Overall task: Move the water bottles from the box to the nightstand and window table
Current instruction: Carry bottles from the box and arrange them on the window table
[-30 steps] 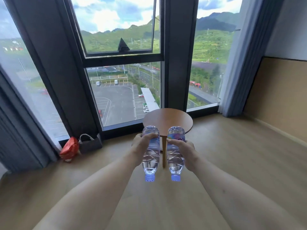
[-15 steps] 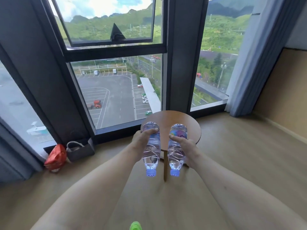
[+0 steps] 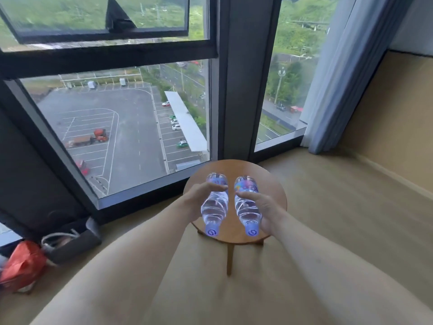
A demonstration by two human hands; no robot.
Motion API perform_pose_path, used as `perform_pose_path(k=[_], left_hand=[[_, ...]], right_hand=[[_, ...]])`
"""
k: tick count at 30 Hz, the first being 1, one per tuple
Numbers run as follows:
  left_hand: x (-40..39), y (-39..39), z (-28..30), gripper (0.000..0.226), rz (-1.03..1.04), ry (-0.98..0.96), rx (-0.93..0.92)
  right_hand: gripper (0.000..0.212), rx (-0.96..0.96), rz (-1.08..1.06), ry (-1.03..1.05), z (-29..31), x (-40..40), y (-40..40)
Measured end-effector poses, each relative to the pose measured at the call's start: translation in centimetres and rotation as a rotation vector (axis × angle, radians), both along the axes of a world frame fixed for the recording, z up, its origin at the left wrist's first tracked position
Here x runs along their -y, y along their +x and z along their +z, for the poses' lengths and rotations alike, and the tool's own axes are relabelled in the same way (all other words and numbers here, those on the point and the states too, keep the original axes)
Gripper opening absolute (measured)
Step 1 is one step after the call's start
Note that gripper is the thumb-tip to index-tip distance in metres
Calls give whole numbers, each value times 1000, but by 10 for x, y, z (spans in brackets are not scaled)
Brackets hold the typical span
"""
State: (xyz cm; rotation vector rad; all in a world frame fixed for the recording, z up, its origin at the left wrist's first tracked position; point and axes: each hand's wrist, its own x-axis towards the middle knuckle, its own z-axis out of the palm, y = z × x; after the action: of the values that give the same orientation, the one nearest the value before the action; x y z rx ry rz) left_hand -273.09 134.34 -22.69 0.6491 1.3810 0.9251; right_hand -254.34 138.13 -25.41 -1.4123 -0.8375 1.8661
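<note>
Over the round tabletop (image 3: pixel 276 184), each grip is closed around a clear water bottle: left hand (image 3: pixel 195 201) on the left bottle (image 3: pixel 214 205), right hand (image 3: pixel 263 211) on the right bottle (image 3: pixel 246 205), blue caps nearest. Full and fairly heavy, with thin ribbed walls likely to dent; mid-body holds suit them. Colourful labels wrap the far ends.

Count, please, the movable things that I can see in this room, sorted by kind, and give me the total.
Water bottles: 2, left bottle in the left hand, right bottle in the right hand
Round wooden table: 1
Dark bag: 1
Red bag: 1
Total: 5
</note>
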Motion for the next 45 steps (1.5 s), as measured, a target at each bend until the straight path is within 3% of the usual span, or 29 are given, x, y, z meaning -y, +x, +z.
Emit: perform_pose_path(k=[7, 14, 16, 18, 24, 27, 30, 34, 37, 45], left_hand=[[-91, -29, -31, 64, -80, -218, 104], [-205, -42, -84, 59, 4, -277, 10], [-240, -47, -96, 56, 7, -300, -69], [-273, -51, -107, 67, -11, -341, -200], [-340, -59, -142, 72, -113, -409, -553], [-357, -60, -164, 54, -194, -410, -805], [-371, -65, -184, 40, -269, -388, -1000], [-384, -79, -208, 14, -428, -276, -1156], [-388, -92, -228, 35, -493, -182, -1134], [-408, -110, -247, 41, -619, -47, -1142]], right_hand=[[26, -137, -1, -244, -28, -99, -17], [36, -41, 39, -255, -80, -224, -31], [38, 29, 74, -262, -91, -260, -31], [41, 145, 121, -254, -100, -292, -30], [88, 584, 444, -144, -127, -371, -30], [78, 837, 682, -18, -139, -396, -41], [62, 984, 790, 100, -152, -410, -58], [52, 1023, 807, 134, -177, -419, -74], [53, 1053, 882, 233, -194, -423, -81], [48, 960, 788, 321, -217, -426, -119]])
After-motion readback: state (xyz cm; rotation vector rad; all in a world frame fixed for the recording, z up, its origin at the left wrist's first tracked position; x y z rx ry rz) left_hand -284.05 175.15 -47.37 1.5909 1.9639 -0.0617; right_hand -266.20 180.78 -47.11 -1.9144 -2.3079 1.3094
